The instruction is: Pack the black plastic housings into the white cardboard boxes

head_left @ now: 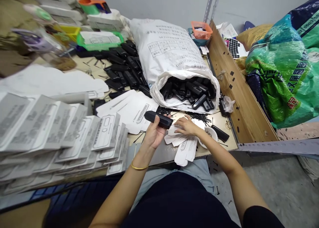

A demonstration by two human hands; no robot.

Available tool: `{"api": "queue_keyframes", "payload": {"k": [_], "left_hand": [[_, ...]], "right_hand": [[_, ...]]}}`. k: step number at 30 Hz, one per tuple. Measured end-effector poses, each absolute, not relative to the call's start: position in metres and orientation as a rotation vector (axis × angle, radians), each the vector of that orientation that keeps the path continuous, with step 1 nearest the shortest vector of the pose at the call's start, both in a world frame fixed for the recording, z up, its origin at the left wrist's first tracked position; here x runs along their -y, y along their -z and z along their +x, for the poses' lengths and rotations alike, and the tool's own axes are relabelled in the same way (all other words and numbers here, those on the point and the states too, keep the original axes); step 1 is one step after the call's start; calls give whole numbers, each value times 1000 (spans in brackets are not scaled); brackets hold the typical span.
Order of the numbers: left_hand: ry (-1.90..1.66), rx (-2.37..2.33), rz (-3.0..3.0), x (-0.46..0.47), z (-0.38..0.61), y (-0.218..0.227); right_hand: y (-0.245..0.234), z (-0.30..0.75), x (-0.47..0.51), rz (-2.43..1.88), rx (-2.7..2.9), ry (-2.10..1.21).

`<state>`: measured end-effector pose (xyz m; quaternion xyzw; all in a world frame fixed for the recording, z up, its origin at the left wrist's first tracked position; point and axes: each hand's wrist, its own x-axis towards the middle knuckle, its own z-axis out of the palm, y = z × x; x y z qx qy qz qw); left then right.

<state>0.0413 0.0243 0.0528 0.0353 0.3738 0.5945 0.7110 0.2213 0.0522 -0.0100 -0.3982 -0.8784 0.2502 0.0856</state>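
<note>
The wearer's dark navy shirt (pixel 174 201) is nearest the camera, with light-blue denim trousers (pixel 200 170) showing past it at the table edge. The pale-topped work table (pixel 231 139) supports the items below.

Left side: white cardboard boxes with grey print (pixel 104 133) stand stacked in rows. Centre: a white woven sack with printed text (pixel 171 48) lies with its mouth toward the wearer, filled with black plastic casings (pixel 190 90); a loose heap of black casings (pixel 129 66) lies left of it. Right side: a brown wooden side board (pixel 245 101) borders the table, with a glossy green printed plastic bag (pixel 286 78) beyond.

The left hand (pixel 154 134) grips 1 elongated black plastic casing (pixel 163 120) — thumb on top, held above the table in front of the sack mouth. The right hand (pixel 186 125) is over the flat white printed cartons (pixel 185 150), fingers slightly spread; whether it grips a carton cannot be told.

A small white round bowl (pixel 215 132) sits partly behind the right forearm, beside 1 separate black casing (pixel 220 133). A thin gold-coloured bangle (pixel 139 168) encircles the left wrist. Thin black rods (pixel 200 117) lie scattered below the sack mouth.
</note>
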Motion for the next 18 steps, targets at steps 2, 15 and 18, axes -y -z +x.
{"api": "queue_keyframes", "payload": {"k": [2,15,18], "left_hand": [[-1340,-839,63,-26,36,-51],[-1361,-832,150,-27,44,-44],[-1357,-858,262,-22,42,-57]], "right_hand": [[14,224,-51,-1197,2629,-729],[-9,227,-43,-716,2983,-1036],[-13,232,-31,-704,2896,-1059]]}}
